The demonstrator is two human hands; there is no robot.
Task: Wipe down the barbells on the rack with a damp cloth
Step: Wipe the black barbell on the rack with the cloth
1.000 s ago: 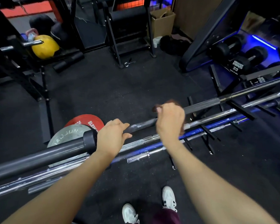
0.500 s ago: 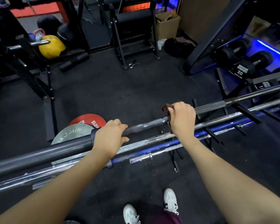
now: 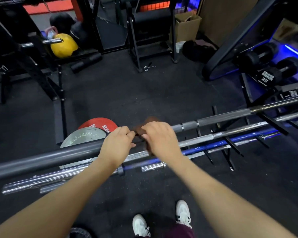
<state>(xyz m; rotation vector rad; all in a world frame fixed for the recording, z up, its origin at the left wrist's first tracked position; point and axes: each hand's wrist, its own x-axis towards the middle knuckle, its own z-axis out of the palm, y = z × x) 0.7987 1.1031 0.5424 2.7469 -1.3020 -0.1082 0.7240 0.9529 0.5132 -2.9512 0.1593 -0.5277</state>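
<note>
Dark rubber floor [image 3: 124, 93], black frames [image 3: 151, 40], cardboard box [image 3: 186, 26], perhaps blue strip light [image 3: 295, 52]

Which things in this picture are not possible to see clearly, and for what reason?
- Brown cloth: head view, motion-blurred, mostly covered by the right hand.
- Dark barbell between the hands: hidden by cloth and left hand.
- Both ends of the dark barbell: cut off by the picture edges.
- Red plate lettering: partly covered by the grey plate.

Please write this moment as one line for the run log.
left hand: grips top barbell | right hand: holds brown cloth on it | hands close together
</note>
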